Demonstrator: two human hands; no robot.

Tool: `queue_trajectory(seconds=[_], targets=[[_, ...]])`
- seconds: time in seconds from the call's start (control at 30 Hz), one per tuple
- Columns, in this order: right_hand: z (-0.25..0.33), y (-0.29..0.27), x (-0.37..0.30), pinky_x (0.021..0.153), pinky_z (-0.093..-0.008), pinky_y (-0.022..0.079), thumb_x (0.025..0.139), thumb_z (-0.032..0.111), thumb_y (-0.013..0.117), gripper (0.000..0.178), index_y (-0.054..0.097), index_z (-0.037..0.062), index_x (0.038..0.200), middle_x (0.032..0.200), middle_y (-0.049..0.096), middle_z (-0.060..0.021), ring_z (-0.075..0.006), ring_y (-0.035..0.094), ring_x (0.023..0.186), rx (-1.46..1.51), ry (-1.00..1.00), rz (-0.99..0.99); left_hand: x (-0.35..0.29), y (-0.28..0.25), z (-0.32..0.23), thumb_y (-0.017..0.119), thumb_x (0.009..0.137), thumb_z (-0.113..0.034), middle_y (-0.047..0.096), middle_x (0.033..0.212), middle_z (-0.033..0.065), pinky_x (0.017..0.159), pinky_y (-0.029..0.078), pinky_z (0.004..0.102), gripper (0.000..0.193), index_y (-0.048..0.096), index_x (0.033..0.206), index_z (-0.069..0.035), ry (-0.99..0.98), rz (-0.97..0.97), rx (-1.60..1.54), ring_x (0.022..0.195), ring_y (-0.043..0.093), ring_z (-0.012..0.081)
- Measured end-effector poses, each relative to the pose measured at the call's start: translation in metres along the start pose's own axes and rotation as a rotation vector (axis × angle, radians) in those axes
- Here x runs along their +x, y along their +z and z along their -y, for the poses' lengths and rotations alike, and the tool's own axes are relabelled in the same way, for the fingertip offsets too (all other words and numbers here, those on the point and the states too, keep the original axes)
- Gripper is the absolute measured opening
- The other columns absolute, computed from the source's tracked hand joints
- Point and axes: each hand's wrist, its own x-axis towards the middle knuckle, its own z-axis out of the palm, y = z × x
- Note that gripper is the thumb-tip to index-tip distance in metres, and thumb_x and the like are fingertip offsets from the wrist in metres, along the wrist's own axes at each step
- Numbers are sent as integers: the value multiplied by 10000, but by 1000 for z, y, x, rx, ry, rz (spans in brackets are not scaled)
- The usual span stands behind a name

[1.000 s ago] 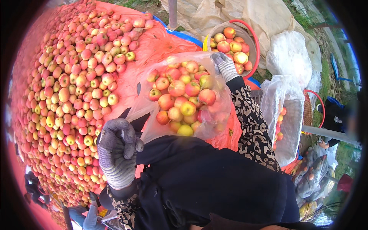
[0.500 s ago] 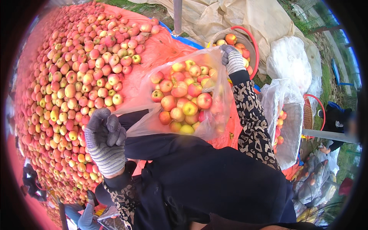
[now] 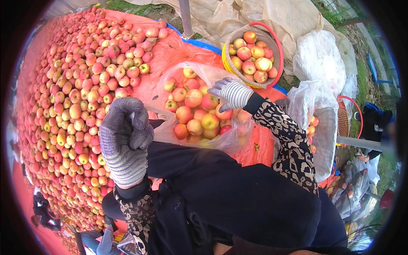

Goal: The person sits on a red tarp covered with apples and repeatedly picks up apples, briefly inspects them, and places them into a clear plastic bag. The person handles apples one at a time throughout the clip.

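A clear plastic bag (image 3: 158, 137) full of red and yellow apples (image 3: 193, 98) rests on the red sheet before my knees. My left hand (image 3: 126, 140), in a grey and purple knit glove, is closed with its fingers curled at the bag's left side. The film reaches its fingers, though the grip itself is partly hidden. Over the bag's right part is my right hand (image 3: 230, 92), gloved alike, fingers stretched out to the left just above the apples. Nothing shows in it. Its palm is turned away from view.
A great heap of apples (image 3: 74, 111) covers the left. A yellow basket (image 3: 226, 59) with a red handle holds several apples behind the bag. To the right stands a plastic-lined container (image 3: 325, 140) with apples. A metal post (image 3: 185, 19) rises at the back. Other people are at the edges.
My right hand has let go of the bag's upper right edge and moved down and left over the apples. The bag's mouth has sunk, baring the yellow basket. My left hand stays curled.
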Motion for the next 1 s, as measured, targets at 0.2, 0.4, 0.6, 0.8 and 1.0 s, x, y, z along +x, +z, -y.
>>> queue_trajectory(seconds=[0.2,0.4,0.6,0.8,1.0], targets=[[-53,24,-48,655,-339,498,785,164,644,247,615,24,986,827,628,-126,-260,610,746,92,291,178,-7,-25,5,491,922,-419,509,773,14,436,262,170,417,559,1077,-37,25,-35,10,459,297,16],[-50,-66,-38,812,-286,477,819,115,659,346,539,-9,1119,965,625,-80,-171,599,886,1092,493,-648,-17,-9,9,514,914,-389,528,769,10,464,288,180,378,560,1070,-48,-1,-37,200,479,348,37],[114,-91,39,1018,-350,374,660,251,802,763,446,36,1300,1263,518,-112,-270,495,1183,591,-158,-250,-29,16,20,569,898,-175,573,739,51,594,441,236,185,566,979,-9,87,179,474,622,530,98],[172,-76,81,869,-277,463,859,99,582,227,547,25,1071,1034,588,-51,-124,571,967,1839,3,22,-52,-8,36,635,838,-117,613,923,140,737,494,314,283,548,1083,-8,358,263,873,814,625,234],[184,-63,93,500,-194,372,972,329,493,334,620,31,889,667,543,19,-32,469,542,1422,108,-394,-114,-78,3,654,813,-172,542,1144,165,846,479,375,467,492,1235,-53,467,32,1303,1025,576,338]])
